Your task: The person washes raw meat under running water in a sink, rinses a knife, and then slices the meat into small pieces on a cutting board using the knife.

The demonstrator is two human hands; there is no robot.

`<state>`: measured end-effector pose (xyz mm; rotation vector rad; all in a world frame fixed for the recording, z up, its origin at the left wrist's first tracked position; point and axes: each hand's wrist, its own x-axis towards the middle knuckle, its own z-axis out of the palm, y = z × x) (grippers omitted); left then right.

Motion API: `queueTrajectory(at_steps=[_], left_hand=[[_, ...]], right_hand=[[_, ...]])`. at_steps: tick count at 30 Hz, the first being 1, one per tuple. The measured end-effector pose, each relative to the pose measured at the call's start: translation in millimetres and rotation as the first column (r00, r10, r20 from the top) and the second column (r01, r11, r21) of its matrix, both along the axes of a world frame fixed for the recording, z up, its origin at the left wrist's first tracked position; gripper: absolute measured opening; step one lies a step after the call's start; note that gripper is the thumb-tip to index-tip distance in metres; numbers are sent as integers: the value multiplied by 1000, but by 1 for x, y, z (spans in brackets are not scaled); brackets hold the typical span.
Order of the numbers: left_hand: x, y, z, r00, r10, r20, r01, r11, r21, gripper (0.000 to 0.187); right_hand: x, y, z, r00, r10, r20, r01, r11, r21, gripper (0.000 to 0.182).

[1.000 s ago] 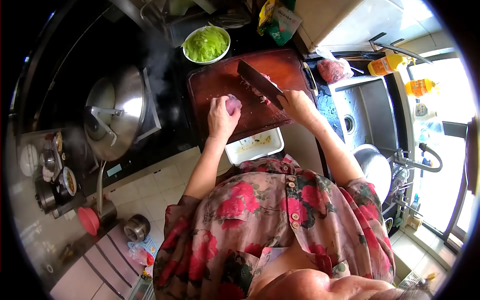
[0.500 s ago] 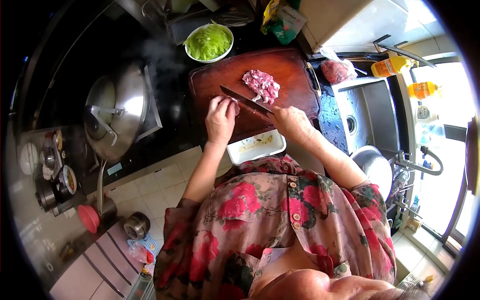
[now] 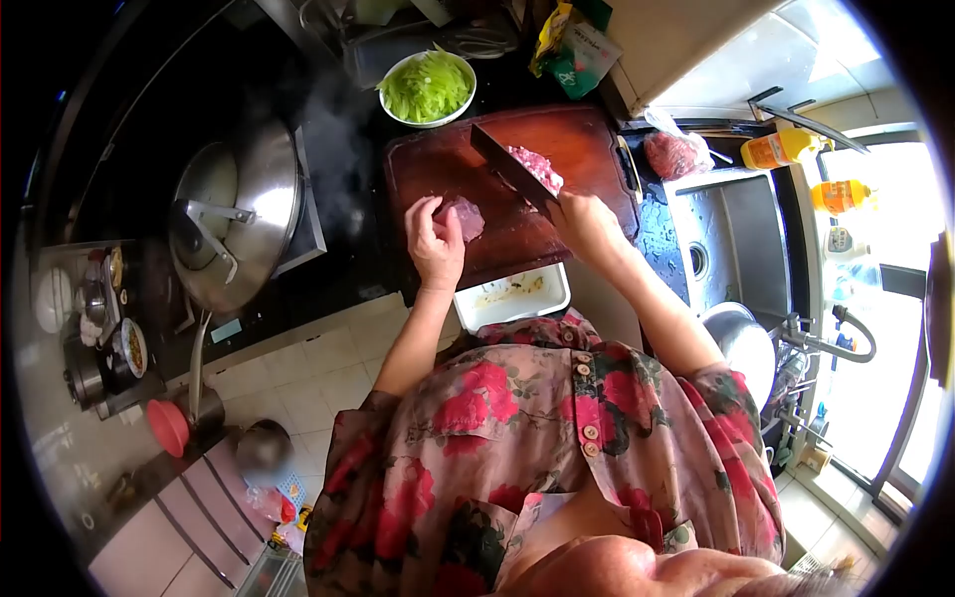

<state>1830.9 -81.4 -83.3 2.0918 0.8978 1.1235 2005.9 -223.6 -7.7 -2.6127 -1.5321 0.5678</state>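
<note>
In the head view I take the reddish-brown wooden cutting board [image 3: 592, 159] as my landmark; it lies on a dark surface [image 3: 653, 239]. On the board's left half I see a smooth pinkish-purple lump of raw meat [image 3: 468, 219]. The left hand [image 3: 436, 245] is at the lump's left side, its fingers loosely curved and its thumb close against the meat (from my distance I cannot tell whether it really grips).

Toward the board's right side, the right hand [image 3: 587, 227] is closed around the handle of a broad, dark-bladed knife [image 3: 505, 164], with the blade slanting toward the board's far side. A heap of chopped pink-and-white meat [image 3: 537, 164] sits on the board to the right of the blade, partly hidden by it.

Beyond the board's far left edge I have a round white bowl [image 3: 386, 107] of shredded light-green vegetable [image 3: 428, 85]. At the board's near edge is a rectangular white tray [image 3: 479, 315] with small bits in it. Left of the board stands a large lidded silver metal pan [image 3: 264, 199]; right of it, a steel sink [image 3: 751, 239].
</note>
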Motion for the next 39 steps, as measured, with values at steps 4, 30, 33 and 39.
queueTrajectory(at_steps=[4,30,33,39], left_hand=[[0,-1,-3,999,23,40,-19,996,-87,10],[-10,1,-16,994,39,99,-35,999,-40,11],[-5,-1,-6,998,45,33,-45,999,7,7],[-3,0,-2,999,8,-39,-9,1000,-23,7]], right_hand=[[-25,-20,36,998,28,57,-35,992,123,15],[-21,1,41,974,226,14,-226,973,47,22],[-24,2,38,953,293,76,-291,956,-30,13],[-15,22,15,958,286,-20,-286,958,24,21]])
